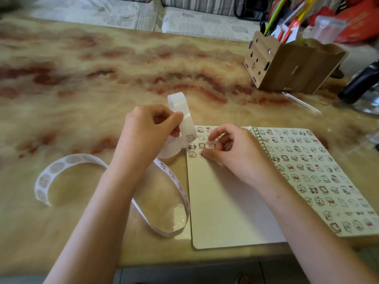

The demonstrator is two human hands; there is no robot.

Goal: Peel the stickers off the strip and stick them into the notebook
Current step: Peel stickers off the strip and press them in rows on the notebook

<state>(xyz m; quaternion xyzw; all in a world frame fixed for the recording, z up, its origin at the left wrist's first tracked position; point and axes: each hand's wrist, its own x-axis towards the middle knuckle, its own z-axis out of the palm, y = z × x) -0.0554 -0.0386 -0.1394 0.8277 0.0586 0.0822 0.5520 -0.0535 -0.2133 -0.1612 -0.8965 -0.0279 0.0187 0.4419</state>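
Nearest, two bare forearms cross the near edge of the marble-patterned desk [82,78]. Left of the open spiral-bound notebook [225,212], the long white paper sticker strip [44,179] loops over the desk, with bear stickers left on it. At the notebook's upper left corner, the left hand [147,132] has its grip clenched on the strip. The right hand [231,154] curls over a small sticker [212,144] on the left page; whether it is pinching or pressing, I cannot tell. The right page looks full, and the left has only a few rows.
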